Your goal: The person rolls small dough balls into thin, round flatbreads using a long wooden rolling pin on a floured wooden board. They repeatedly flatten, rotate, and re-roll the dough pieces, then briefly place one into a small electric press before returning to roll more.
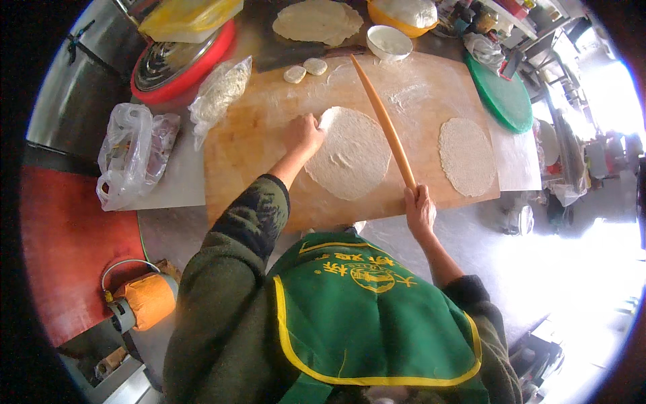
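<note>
Flat on the wooden board lies a thin dough round. My left hand grips its upper left edge between thumb and fingers. In my right hand is the near end of a tapered wooden rolling pin, slanting away along the right side of that round. Another rolled dough round rests at the board's right. Two small dough discs sit side by side near the far edge. White flour smears mark the board's far part.
Beyond the board are stacked flatbreads, a white bowl and a yellow basket. Plastic bags and a red-rimmed round container stand left. A green round lid lies right. A gas cylinder is at lower left.
</note>
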The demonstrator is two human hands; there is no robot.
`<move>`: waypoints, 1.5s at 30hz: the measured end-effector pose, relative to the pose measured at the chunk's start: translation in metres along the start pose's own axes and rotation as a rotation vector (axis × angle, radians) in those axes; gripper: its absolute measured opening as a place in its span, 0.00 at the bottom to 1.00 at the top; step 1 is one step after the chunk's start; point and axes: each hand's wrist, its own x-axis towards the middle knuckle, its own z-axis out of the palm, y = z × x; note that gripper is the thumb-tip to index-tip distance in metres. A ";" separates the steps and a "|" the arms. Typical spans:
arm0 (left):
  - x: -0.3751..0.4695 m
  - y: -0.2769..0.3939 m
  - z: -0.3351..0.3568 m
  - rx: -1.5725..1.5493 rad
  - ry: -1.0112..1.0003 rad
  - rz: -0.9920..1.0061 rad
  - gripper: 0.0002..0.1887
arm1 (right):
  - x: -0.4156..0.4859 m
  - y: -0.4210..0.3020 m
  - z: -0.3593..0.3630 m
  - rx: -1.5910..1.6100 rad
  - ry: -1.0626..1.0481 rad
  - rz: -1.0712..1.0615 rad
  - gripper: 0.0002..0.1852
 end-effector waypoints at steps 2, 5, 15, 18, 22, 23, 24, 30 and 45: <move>-0.005 0.002 0.003 -0.118 0.028 -0.011 0.10 | 0.000 0.001 -0.002 -0.037 0.017 -0.019 0.16; -0.014 -0.023 0.021 -0.286 0.191 -0.011 0.13 | 0.000 -0.002 -0.002 -0.052 0.034 -0.040 0.16; -0.109 -0.095 -0.018 -0.637 0.118 -0.106 0.16 | 0.003 0.003 -0.013 -0.112 -0.138 -0.143 0.16; -0.122 -0.112 -0.036 -0.580 0.102 -0.199 0.14 | 0.005 -0.002 -0.015 -0.071 -0.210 -0.253 0.14; -0.132 -0.103 -0.050 -0.234 0.269 -0.117 0.15 | 0.014 -0.009 -0.011 -0.054 -0.271 -0.329 0.13; -0.136 -0.090 -0.055 -0.142 0.288 -0.108 0.16 | 0.013 -0.009 -0.008 -0.058 -0.282 -0.338 0.12; -0.139 -0.076 -0.063 -0.047 0.313 -0.097 0.16 | 0.012 -0.012 -0.005 -0.058 -0.291 -0.353 0.12; -0.118 -0.046 -0.075 0.331 0.337 0.439 0.25 | 0.011 -0.044 0.007 -0.071 -0.320 -0.603 0.14; 0.042 -0.013 -0.002 0.296 0.206 0.587 0.31 | 0.112 -0.022 0.029 -0.337 0.205 -0.475 0.24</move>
